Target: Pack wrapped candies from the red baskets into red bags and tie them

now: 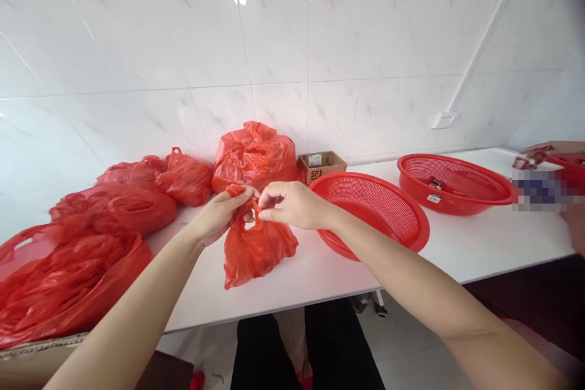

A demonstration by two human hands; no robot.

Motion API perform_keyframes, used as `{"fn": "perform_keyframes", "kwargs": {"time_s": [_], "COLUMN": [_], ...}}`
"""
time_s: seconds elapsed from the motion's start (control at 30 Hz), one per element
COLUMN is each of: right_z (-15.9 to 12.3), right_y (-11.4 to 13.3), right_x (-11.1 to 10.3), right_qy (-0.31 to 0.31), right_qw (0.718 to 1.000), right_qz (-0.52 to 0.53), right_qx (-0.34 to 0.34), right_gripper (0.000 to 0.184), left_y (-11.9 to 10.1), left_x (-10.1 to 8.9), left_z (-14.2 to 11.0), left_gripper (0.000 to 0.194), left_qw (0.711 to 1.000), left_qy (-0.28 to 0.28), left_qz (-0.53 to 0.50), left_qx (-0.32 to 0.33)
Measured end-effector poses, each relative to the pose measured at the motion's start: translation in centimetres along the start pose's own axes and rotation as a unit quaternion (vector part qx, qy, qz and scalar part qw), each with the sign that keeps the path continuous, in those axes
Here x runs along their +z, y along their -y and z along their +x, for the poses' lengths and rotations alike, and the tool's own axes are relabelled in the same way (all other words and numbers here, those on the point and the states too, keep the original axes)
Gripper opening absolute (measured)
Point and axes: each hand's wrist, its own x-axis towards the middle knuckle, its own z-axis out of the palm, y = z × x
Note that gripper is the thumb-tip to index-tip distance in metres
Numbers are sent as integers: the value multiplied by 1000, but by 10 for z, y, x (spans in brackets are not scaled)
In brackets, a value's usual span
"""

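Note:
A red plastic bag (pixel 262 253) hangs low over the white table (pixel 201 292), its lower part bulging with contents I cannot make out. My left hand (pixel 228 210) is closed round the gathered top of this bag. Fingers of my right hand (pixel 290 204) pinch one of its handles beside the left hand, and a small loop of the bag shows between both hands. Just right of my right hand stands a red perforated basket (pixel 331 237), partly covered by my right forearm.
Several filled red bags (pixel 185 177) crowd the table's left side, with a large red bag (pixel 256 158) by the wall. A cardboard box (pixel 333 166) stands behind the basket. Farther right, a second red basket (pixel 461 201) holds a few small packets (pixel 436 183). A co-worker's hand (pixel 555 148) holds packets.

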Motion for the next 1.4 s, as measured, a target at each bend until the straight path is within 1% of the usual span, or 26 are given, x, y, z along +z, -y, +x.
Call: {"fn": "perform_keyframes", "kwargs": {"time_s": [0.03,0.07,0.13,0.2,0.23,0.3,0.37,0.43,0.5,0.57,0.63,0.7,0.77,0.8,0.87,0.93,0.97,1.03,1.07,1.13,1.17,1.23,1.27,1.3,1.37,1.4], "right_z": [-2,-4,-3,-1,1,2,1,-1,-4,-7,-9,-9,-5,-2,7,16,19,24,26,28,29,31,32,32,32,32], "right_y": [3,4,-1,-13,-21,-35,-45,-48,-46,-41,-34,-31,-35,-40,-57,-77,-86,-102,-107,-110,-109,-102,-97,-91,-79,-74], "right_x": [-1,-1,1,6,10,18,24,25,22,17,11,3,-7,-12,-21,-26,-27,-24,-21,-11,-6,4,8,11,17,19], "right_qy": [8,-3,-49,-60,-49,-17,-4,2,21,49,62,41,20,7,-32,-84,-106,-136,-145,-157,-163,-177,-185,-192,-202,-209], "right_qw": [1000,1000,996,989,986,980,976,972,973,977,985,995,999,998,991,972,962,949,947,946,946,946,947,951,962,967], "right_qz": [7,20,74,135,153,169,184,208,214,196,150,76,11,-9,-49,-101,-126,-153,-156,-154,-147,-131,-122,-109,-79,-69], "right_qx": [-9,-16,-9,28,53,101,119,105,85,74,65,49,46,60,123,194,219,239,239,239,238,236,231,218,165,131], "right_gripper": [11,12,14,22,27,33,38,43,41,32,24,21,26,29,33,32,31,31,31,31,31,33,33,34,33,32], "left_y": [-2,-4,-9,-10,-9,-4,3,8,12,15,18,22,25,26,29,33,35,39,41,43,42,42,42,43,46,47], "left_x": [1,2,6,11,13,16,18,19,18,16,14,13,13,15,19,24,27,31,32,32,32,31,31,32,36,39], "left_z": [-2,-4,-8,-10,-10,-10,-9,-10,-11,-12,-12,-14,-17,-20,-28,-41,-48,-59,-63,-62,-57,-38,-25,-12,13,23], "left_gripper": [29,25,16,7,9,20,26,28,26,24,26,31,31,30,26,25,26,27,27,26,27,30,34,38,50,53], "left_qw": [1000,999,992,971,954,916,881,870,858,839,817,793,764,748,717,706,712,746,771,831,868,945,971,985,987,987], "left_qy": [5,12,37,62,54,-6,-87,-132,-162,-177,-168,-153,-160,-171,-184,-162,-140,-94,-75,-63,-70,-105,-126,-135,-134,-129], "left_qz": [12,37,116,223,283,381,436,441,435,436,458,498,538,560,598,619,617,587,563,491,438,264,158,36,-50,-71], "left_qx": [3,8,23,56,79,126,160,179,221,272,307,317,317,315,307,304,305,299,289,252,225,160,130,98,76,71]}}
